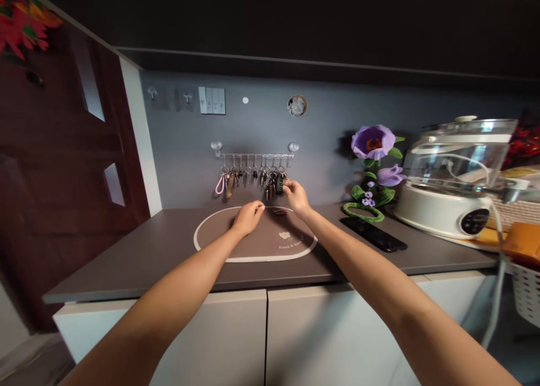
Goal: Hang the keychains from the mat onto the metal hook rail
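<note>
A clear hook rail (255, 156) on the grey wall carries several bunches of keys (270, 178). At its right end, my right hand (296, 196) is closed, thumb and finger pinching at the keys beside a dark fob with green marks (280, 184). My left hand (248, 218) hovers over a brown oval mat (257, 245) with a pale rim, fingers curled together; whatever they hold, if anything, is hidden. A small flat brown item (280, 211) rests on the mat's far edge, between the hands. A pink loop (220, 185) and a tan strap (230, 186) hang at the rail's left.
To the right lie a black phone (374, 234) and a purple crocheted flower (374, 142) on a green ring base. Beyond them stands a white appliance (439, 206) with a clear tank and tap. A dark shelf (270, 31) overhangs the counter (126, 256).
</note>
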`<state>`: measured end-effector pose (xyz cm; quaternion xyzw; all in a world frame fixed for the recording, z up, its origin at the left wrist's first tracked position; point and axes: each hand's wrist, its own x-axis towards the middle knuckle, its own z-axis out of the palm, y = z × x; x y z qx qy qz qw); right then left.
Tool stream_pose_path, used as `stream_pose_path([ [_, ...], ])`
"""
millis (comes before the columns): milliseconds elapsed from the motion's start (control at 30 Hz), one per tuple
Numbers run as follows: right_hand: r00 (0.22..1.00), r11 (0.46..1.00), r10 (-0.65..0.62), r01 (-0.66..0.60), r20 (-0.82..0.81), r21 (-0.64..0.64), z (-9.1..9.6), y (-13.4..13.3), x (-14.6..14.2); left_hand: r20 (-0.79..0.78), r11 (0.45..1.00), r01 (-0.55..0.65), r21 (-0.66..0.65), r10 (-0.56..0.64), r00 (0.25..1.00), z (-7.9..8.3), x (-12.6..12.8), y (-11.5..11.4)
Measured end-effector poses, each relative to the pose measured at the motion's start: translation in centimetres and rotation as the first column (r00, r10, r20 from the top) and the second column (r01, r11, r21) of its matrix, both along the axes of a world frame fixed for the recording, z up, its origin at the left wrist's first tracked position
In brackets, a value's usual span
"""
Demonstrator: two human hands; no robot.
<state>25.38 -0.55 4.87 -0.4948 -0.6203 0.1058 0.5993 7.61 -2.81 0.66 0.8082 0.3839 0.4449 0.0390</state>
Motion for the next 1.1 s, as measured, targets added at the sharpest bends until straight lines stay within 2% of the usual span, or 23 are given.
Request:
stream_pose_path([
  [100, 0.994, 0.998, 0.024, -0.018, 0.109, -0.054, -1.7, -0.7, 0.1, 0.002, 0.999, 0.007, -0.033, -0.007, 1.000, 0.0, 0.0, 0.0],
  [200, 0.956, 0.994, 0.044, -0.013, 0.291, -0.108, -2.8, -0.9, 0.3, -0.006, 0.998, 0.012, -0.069, -0.012, 1.000, 0.1, 0.0, -0.1],
  [400, 0.863, 0.984, 0.070, 0.024, 0.500, -0.179, -3.5, -0.4, 0.6, -0.040, 0.995, 0.002, -0.104, -0.006, 0.999, 0.0, 0.0, 0.1],
  [600, 0.751, 0.980, 0.021, 0.115, 0.660, -0.162, -4.2, 0.6, 0.4, -0.041, 0.992, -0.001, -0.129, -0.004, 0.999, -0.2, 0.0, 0.3],
  [833, 0.652, 0.967, -0.025, 0.207, 0.758, -0.146, -4.1, -0.2, -0.3, -0.035, 0.988, -0.013, -0.152, 0.008, 0.999, -0.3, 0.0, 0.5],
  [1100, 0.634, 0.978, 0.029, 0.143, 0.773, -0.153, -4.1, -0.2, -0.4, -0.033, 0.989, -0.002, -0.149, -0.003, 0.999, -0.3, -0.1, 0.6],
])
